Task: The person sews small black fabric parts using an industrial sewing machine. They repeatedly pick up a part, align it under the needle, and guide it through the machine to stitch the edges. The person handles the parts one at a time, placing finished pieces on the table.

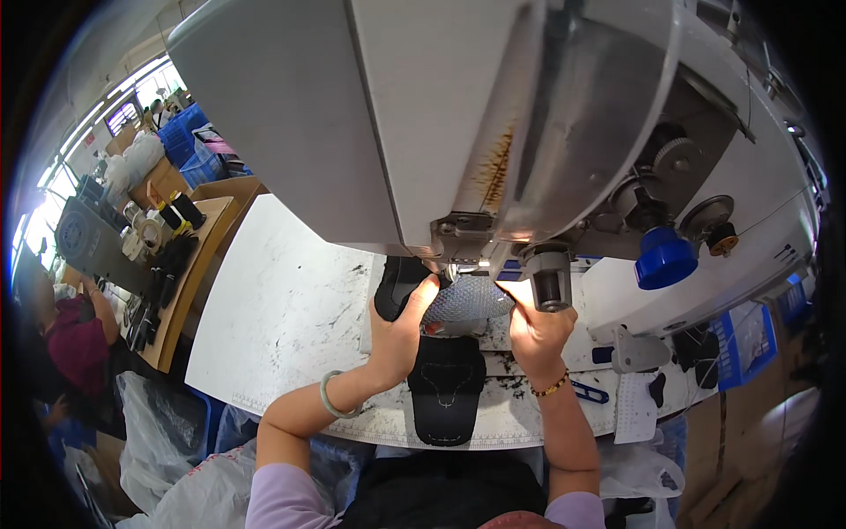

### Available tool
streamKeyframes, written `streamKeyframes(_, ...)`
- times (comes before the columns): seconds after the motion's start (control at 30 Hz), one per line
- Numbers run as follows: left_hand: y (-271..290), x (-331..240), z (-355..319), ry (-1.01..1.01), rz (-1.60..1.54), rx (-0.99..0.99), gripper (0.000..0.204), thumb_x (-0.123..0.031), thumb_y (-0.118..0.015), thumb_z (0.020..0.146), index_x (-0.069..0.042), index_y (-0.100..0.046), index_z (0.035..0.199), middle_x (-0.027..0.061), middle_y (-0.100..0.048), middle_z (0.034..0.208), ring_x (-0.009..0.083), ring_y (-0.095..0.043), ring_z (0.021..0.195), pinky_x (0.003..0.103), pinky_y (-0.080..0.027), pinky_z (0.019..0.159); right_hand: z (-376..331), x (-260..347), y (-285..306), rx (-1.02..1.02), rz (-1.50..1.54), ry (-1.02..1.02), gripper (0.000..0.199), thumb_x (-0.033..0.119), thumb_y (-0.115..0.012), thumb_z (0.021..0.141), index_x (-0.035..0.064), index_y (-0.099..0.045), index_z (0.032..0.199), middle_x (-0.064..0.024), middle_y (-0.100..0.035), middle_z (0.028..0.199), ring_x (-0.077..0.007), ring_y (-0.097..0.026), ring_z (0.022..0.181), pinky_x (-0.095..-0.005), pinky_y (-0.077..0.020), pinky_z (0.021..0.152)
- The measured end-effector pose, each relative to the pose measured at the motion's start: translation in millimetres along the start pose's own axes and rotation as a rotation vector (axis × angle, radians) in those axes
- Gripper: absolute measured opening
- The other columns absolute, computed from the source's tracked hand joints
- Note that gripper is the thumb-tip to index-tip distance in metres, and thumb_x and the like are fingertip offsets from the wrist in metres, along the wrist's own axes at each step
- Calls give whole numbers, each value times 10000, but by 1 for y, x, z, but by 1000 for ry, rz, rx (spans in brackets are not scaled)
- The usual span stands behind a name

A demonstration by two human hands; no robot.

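Under the head of a white sewing machine (546,115) lies a piece of grey mesh (467,300) with a black padded part, which looks like a shoe upper. My left hand (401,331) pinches its left side, thumb on top near the needle area. At its right end my right hand (539,339) is closed on the edge, fingers curled and partly hidden. Nearer to me, a black tongue-shaped piece (447,397) with light marked lines lies flat on the white table (282,300). The machine head covers the far part of the work.
A blue-handled cutter (589,392) and a white paper (636,410) lie right of my right wrist. A blue knob (665,257) sticks out from the machine. Plastic bags (189,458) hang below the table's left edge. Far left, a person (79,339) sits by another machine (97,242).
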State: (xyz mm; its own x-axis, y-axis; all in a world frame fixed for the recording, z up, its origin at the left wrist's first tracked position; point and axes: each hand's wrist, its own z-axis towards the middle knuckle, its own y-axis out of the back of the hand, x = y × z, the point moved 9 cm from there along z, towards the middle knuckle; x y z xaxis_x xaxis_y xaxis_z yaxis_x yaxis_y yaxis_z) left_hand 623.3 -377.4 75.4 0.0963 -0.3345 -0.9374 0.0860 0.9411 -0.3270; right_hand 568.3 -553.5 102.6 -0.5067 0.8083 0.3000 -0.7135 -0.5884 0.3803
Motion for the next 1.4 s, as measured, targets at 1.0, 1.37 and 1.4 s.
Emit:
streamKeyframes(1.0, 7, 7, 16, -19, -100, 153, 120, -66, -638, 812, -4, -627, 915, 37, -642, 861, 106, -592, 770, 244, -472, 710, -11, 32, -7, -56, 54, 237, 350, -78, -599, 684, 79, -669, 988, -79, -604, 985, -201, -607, 747, -269, -511, 620)
streamKeyframes(1.37, -1, 6, -6, -140, -53, 3, 112, -106, -611, 852, 6, -618, 865, 18, -621, 801, 92, -558, 737, 233, -452, 686, -10, 34, 1, -54, 115, 272, 349, -13, -661, 649, 125, -654, 970, -39, -584, 1026, -214, -553, 945, -346, -437, 810)
streamKeyframes(1.4, 1, 6, -5, -143, -49, -4, 112, -107, -612, 851, 3, -618, 867, 17, -621, 802, 91, -558, 736, 232, -451, 684, -9, 36, -1, -22, 165, 283, 366, 11, -683, 635, 137, -649, 977, -29, -578, 1029, -204, -533, 953, -356, -438, 805)
